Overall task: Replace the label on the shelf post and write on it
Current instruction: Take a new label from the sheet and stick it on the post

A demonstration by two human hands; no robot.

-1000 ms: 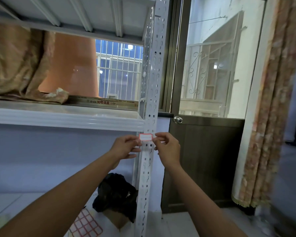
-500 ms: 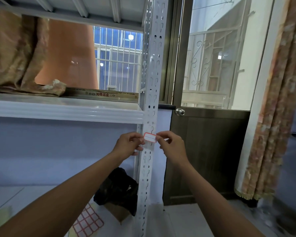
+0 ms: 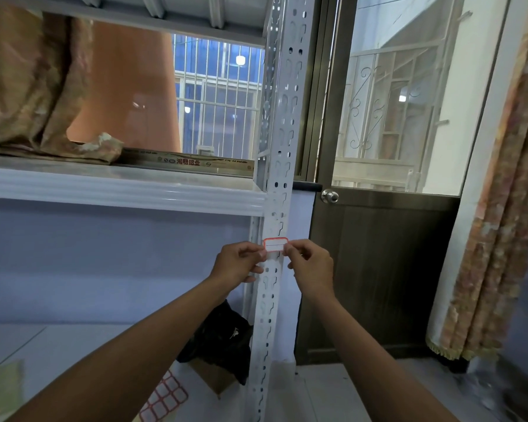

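In the lower middle of the frame, the label, a small white sticker with a red border, sits across the front of the white shelf post, just below the shelf board. The left hand pinches its left end with curled fingertips and the right hand pinches its right end in the same way, so both hands are grasping the label and neither is nearer to it than the other. The label's long axis runs level from left to right and crosses the post's long axis, which runs from top to bottom of the frame. Its printed face points out toward the camera and its back toward the metal. It spans about the post's front face, with its ends at the two edges. I cannot tell whether it already touches the post or hangs just in front of it. By my judgement the next move is pressing it flat and square against the post. No writing shows on it, so that step is not yet done. A sheet of red-bordered labels lies at the bottom of the frame, left of the post.
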